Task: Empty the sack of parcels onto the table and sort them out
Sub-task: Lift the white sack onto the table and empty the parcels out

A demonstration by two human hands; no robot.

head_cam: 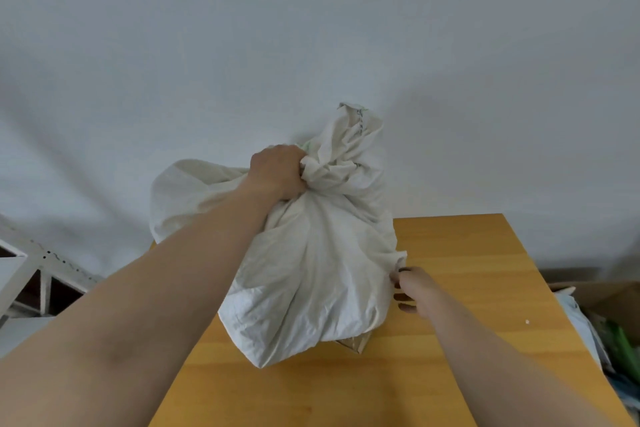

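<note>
Head view: the table (pixel 450 374) lies nearest, and the sack (pixel 311 270) stands on it, full and slumped, bulging past the left edge. A brown parcel (pixel 356 345) corner shows under the sack's near base. The right hand (pixel 414 291) pinches a fold low on the sack's right side, its other fingers loosely curled. Farther up, the left hand (pixel 277 172) is clenched round the bunched upper end, where a stitched seam shows; the mouth probably faces down. Risk: a fast lift could release the parcels together, sending some off the left edge. The thin pinch may slip under load.

Soft even daylight, faint wall shadows, wide-angle edge bending
</note>
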